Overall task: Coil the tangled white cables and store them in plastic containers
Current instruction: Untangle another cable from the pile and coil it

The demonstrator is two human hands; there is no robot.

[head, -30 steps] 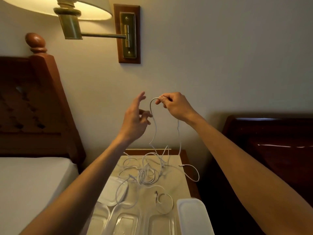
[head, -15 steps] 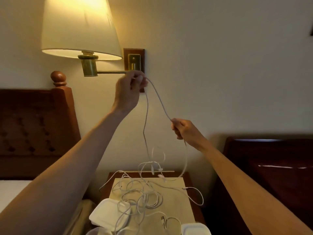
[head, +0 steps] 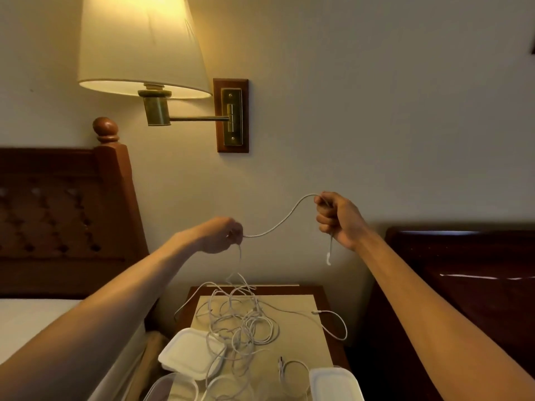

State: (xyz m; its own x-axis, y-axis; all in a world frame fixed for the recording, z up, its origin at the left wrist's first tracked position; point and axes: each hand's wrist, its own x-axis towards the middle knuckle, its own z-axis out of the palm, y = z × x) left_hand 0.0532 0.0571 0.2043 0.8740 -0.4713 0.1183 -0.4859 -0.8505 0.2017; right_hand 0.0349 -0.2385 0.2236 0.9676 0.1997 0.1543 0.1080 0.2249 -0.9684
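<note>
Holding white cable [head: 285,219] aloft | left hand [head: 220,235] fingers pinching it | right hand [head: 338,219] fist curled round it

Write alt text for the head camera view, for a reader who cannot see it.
Two bare hands hold a white cable in the air, the left hand pinching it and the right hand gripping near its dangling plug. Below, tangled cables lie on a nightstand beside white container lids, under a lit wall lamp.

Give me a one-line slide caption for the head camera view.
Left hand and right hand stretch a white cable above the tangle on the nightstand.
</note>
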